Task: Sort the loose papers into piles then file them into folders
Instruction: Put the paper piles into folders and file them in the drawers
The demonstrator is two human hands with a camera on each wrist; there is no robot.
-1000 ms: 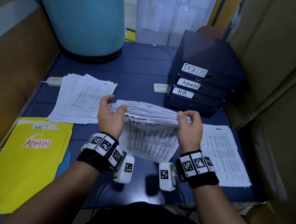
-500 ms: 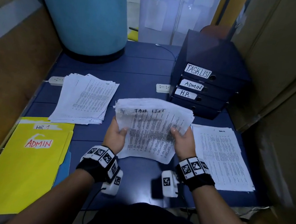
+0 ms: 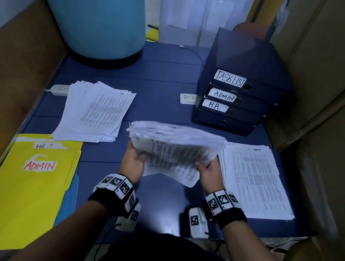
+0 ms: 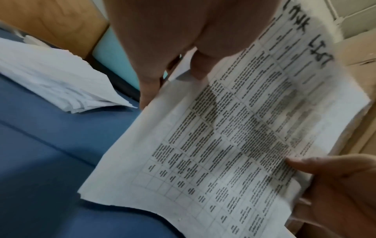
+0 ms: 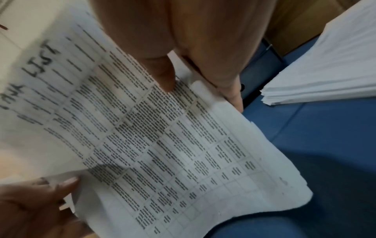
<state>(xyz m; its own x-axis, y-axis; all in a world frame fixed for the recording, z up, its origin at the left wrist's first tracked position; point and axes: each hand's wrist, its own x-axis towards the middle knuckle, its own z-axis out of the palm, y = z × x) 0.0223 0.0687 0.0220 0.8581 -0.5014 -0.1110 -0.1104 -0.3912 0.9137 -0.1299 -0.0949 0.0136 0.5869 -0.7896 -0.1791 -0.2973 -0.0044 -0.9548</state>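
Observation:
A thick stack of printed sheets headed "TASK LIST" (image 3: 176, 148) is held above the blue desk between both hands. My left hand (image 3: 134, 160) grips its left edge, thumb on the printed face (image 4: 199, 64), fingers behind. My right hand (image 3: 208, 170) grips the right edge the same way, thumb on top (image 5: 162, 75). The stack tilts with its top edge away from me and is blurred. A pile marked "HR" (image 3: 96, 113) lies at the left, a pile marked "Admin" (image 3: 255, 179) at the right. Yellow folders labelled "HR 1" and "ADMIN" (image 3: 29, 186) lie at the near left.
Dark box files labelled TASKLIST, ADMIN and H.R. (image 3: 234, 93) are stacked at the back right. A large light-blue drum (image 3: 93, 18) stands at the back left. Two white power strips (image 3: 60, 89) (image 3: 187, 98) lie on the desk (image 3: 161, 69). Cardboard walls close in both sides.
The stack went from resting on the desk with both hands at its top edge to being lifted, the hands shifting down to its sides; it now tips flatter, top edge away.

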